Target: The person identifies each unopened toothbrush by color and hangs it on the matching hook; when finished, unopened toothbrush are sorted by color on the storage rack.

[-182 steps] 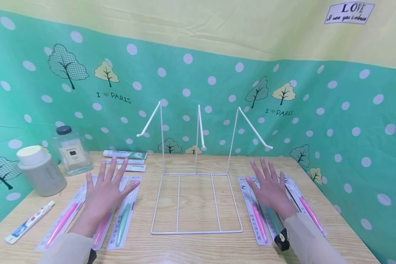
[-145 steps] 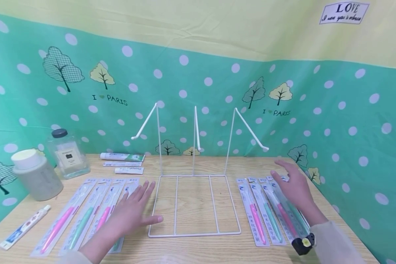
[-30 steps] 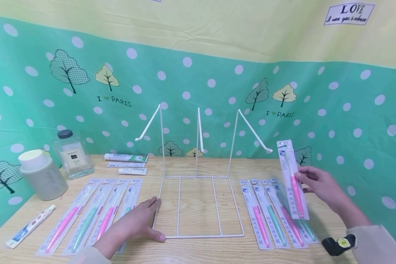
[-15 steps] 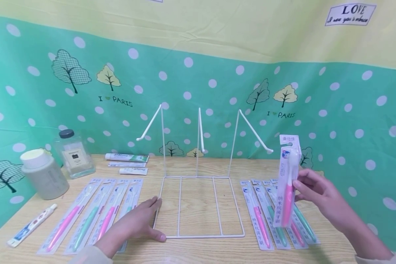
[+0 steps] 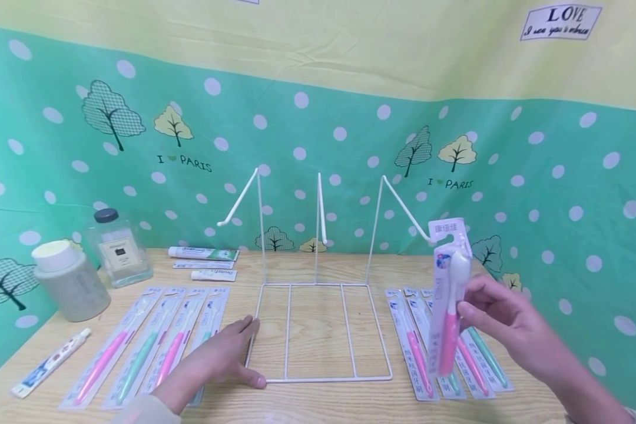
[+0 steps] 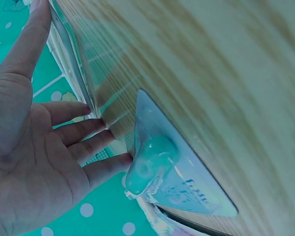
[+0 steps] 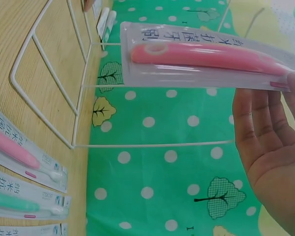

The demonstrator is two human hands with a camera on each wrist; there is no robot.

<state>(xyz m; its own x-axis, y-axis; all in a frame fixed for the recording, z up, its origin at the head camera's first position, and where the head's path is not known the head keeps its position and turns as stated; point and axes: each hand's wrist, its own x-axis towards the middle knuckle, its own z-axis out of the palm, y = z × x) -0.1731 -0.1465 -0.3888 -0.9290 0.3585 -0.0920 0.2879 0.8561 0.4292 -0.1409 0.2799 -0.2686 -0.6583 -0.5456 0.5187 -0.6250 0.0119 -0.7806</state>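
My right hand [image 5: 514, 327] pinches a packaged pink toothbrush [image 5: 449, 318] by its edge, between thumb and fingers. The pack is upright, its notched top beside the tip of the right prong on a white wire rack [image 5: 318, 380]; I cannot tell whether they touch. In the right wrist view the pink handle [image 7: 201, 56] shows through clear plastic. My left hand [image 5: 219, 353] rests at the rack's left base bar, thumb by the front corner. In the left wrist view its fingers [image 6: 88, 145] are extended, close to a packaged green toothbrush [image 6: 152, 162].
Several packaged toothbrushes lie in rows left [image 5: 103, 359] and right [image 5: 410, 347] of the rack. Toothpaste tubes [image 5: 204, 253] lie at the back left, another tube [image 5: 50, 362] at the front left. A grey bottle [image 5: 71, 288] and a glass bottle [image 5: 119, 253] stand far left.
My right hand has lifted a pink toothbrush pack from the right side and moved it left to the right prong's tip. My left hand, earlier lying over the left packs, stays at the rack base.
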